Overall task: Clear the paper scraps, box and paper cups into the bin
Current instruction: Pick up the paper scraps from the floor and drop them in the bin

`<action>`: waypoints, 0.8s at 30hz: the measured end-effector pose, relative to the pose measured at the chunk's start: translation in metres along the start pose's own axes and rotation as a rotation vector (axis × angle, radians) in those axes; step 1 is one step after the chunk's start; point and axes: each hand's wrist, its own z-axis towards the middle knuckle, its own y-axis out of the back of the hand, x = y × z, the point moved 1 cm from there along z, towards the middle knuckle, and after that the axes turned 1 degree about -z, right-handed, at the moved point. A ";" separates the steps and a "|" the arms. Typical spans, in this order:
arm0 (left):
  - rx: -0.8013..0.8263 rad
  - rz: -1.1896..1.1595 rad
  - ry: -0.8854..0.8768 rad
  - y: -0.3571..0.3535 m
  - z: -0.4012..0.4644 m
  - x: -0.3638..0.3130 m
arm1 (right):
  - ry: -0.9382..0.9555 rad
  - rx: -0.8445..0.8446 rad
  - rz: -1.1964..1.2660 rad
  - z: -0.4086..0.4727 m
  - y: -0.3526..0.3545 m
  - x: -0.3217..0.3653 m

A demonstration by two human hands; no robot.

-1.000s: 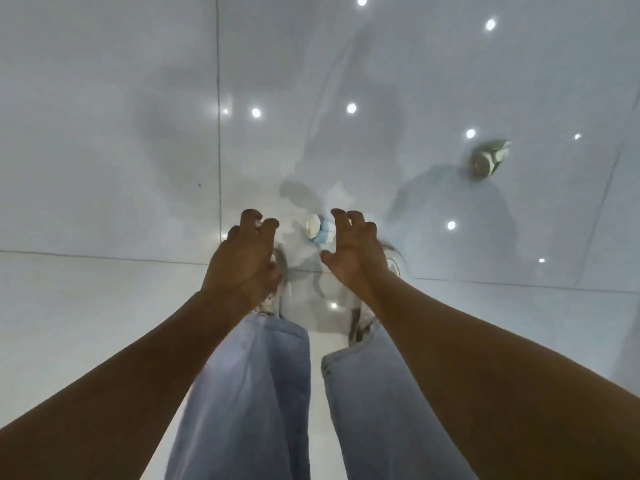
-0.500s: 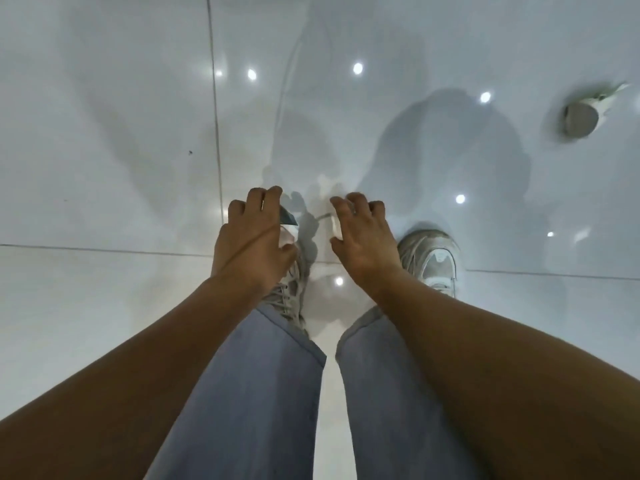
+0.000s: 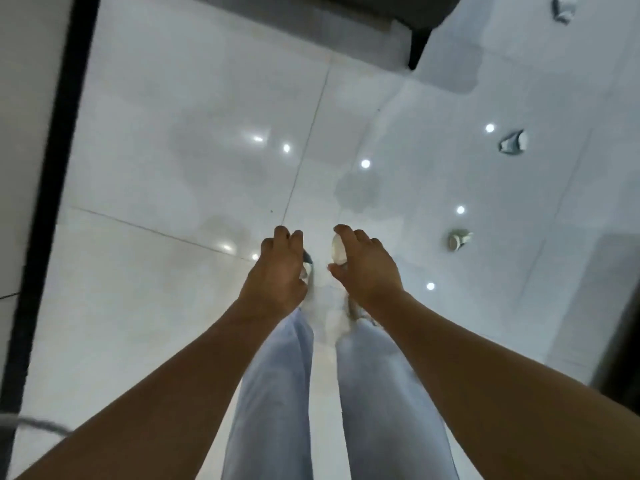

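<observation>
Both my hands are held out in front of me above the glossy white tile floor (image 3: 173,306). My right hand (image 3: 367,268) grips a white paper cup (image 3: 338,252), whose rim shows at the fingers. My left hand (image 3: 277,275) is curled round a small pale and dark item (image 3: 307,268), mostly hidden by the fingers. More paper cups lie on the floor to the right: one tipped cup (image 3: 459,239) nearest, another cup (image 3: 512,143) farther away, and a third cup (image 3: 562,8) at the top right. No bin is in view.
A black frame edge (image 3: 52,174) runs down the left side. A dark low piece of furniture (image 3: 426,46) stands at the top, and a grey object (image 3: 616,306) borders the right edge. My legs in pale blue trousers (image 3: 277,393) are below my hands.
I have straightened up and the view has swung: the floor is farther away and more cups and furniture have come into sight. Both hands have lifted off the floor holding their items.
</observation>
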 end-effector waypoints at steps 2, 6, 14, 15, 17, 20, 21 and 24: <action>-0.046 0.036 0.016 0.040 -0.040 -0.012 | 0.108 0.035 -0.060 -0.028 0.046 0.037; -0.152 0.018 0.134 0.094 -0.113 -0.021 | 0.302 0.086 -0.195 -0.078 0.112 0.103; -0.364 -0.138 0.407 0.105 -0.278 -0.030 | 0.579 0.185 -0.406 -0.200 0.137 0.205; -0.388 -0.151 0.443 0.099 -0.300 -0.029 | 0.616 0.205 -0.435 -0.216 0.132 0.216; -0.431 -0.203 0.527 0.083 -0.346 -0.024 | 0.683 0.246 -0.492 -0.249 0.117 0.240; -0.464 -0.286 0.662 0.050 -0.409 -0.010 | 0.783 0.304 -0.564 -0.296 0.082 0.274; -0.476 -0.320 0.714 0.036 -0.433 -0.003 | 0.823 0.327 -0.595 -0.313 0.065 0.287; -0.515 -0.436 0.850 -0.005 -0.503 0.019 | 0.932 0.378 -0.674 -0.366 0.011 0.322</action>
